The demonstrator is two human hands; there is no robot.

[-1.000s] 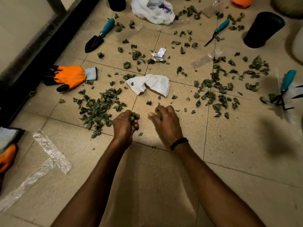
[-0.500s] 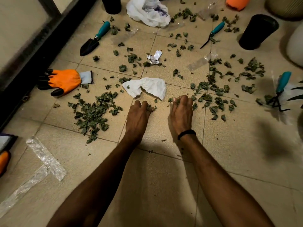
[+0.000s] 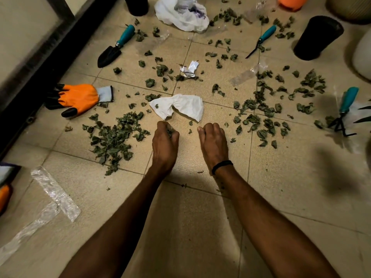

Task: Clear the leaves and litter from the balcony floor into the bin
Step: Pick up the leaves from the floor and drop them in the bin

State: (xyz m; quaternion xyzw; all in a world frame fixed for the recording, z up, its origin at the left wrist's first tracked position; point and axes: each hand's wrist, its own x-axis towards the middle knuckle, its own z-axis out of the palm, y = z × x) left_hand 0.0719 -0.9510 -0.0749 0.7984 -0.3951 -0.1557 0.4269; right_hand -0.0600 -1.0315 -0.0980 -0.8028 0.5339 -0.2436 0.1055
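The dried green leaves [image 3: 265, 117] lie strewn across the beige tiled floor [image 3: 301, 177], thickest in a loose heap [image 3: 114, 141] to the left of the hands and in a broad scatter to the right. A few are in the left hand [image 3: 165, 141], whose fingers are clenched round a small wad that shows green between fingers and thumb. The right hand [image 3: 213, 144] sits knuckles-up just beside it, fingers curled under; whether it encloses any leaves I cannot tell. Single leaves lie on the tile between the two hands and just beyond them. A crumpled white tissue [image 3: 180, 106] lies just past both hands, and an orange and black work glove [image 3: 78, 98] lies beyond the heap, near the wall. The step in hand looks like gathering by the handful, early on, since most of the litter is on the floor. Next, the handful needs carrying to the bin, which I cannot pick out with certainty here. A firm squeeze matters, as brittle bits could drop on the way.
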